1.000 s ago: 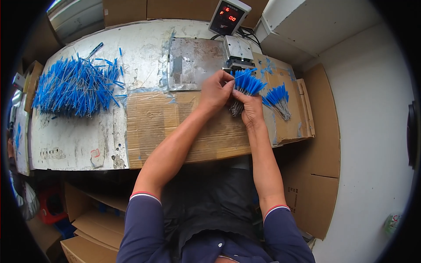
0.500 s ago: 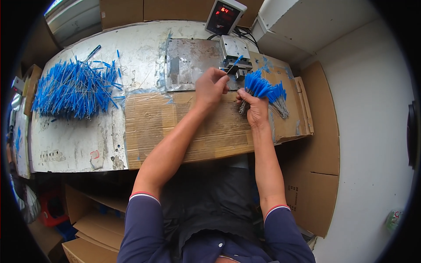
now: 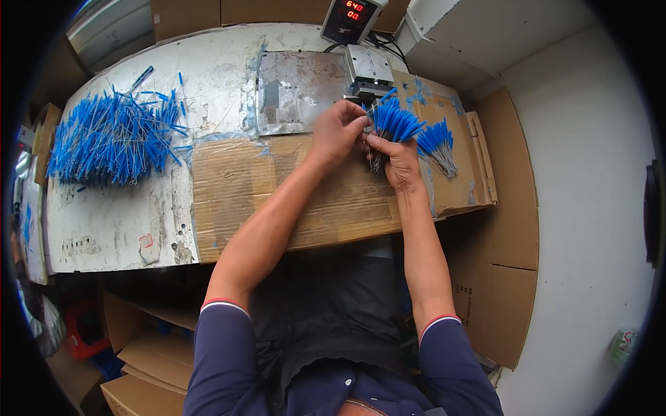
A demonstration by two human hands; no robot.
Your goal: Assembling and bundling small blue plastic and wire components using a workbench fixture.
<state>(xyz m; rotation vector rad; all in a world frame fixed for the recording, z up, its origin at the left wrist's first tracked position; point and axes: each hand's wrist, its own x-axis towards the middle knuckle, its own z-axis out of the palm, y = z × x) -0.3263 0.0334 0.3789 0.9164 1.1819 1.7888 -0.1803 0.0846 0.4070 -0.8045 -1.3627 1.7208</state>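
Note:
My right hand is closed round a thick bundle of thin wires with blue plastic sleeves, sleeves fanned upward and bare wire ends hanging below. Right beside it, my left hand pinches a single blue-sleeved wire, which leans against the bundle's left side. Fingertips of both hands almost meet, so the wire's lower part is partly hidden. A second, smaller bundle of the same wires lies on the cardboard just right of my right hand.
A large loose pile of blue-sleeved wires covers the table's left. Behind my hands stand a small metal fixture and a digital display box with cables. A metal plate lies left of the fixture; cardboard covers the front edge.
My left hand has brought the single wire from the fixture to the bundle. My right hand has shifted slightly left, closer to it. The display's red digits have changed.

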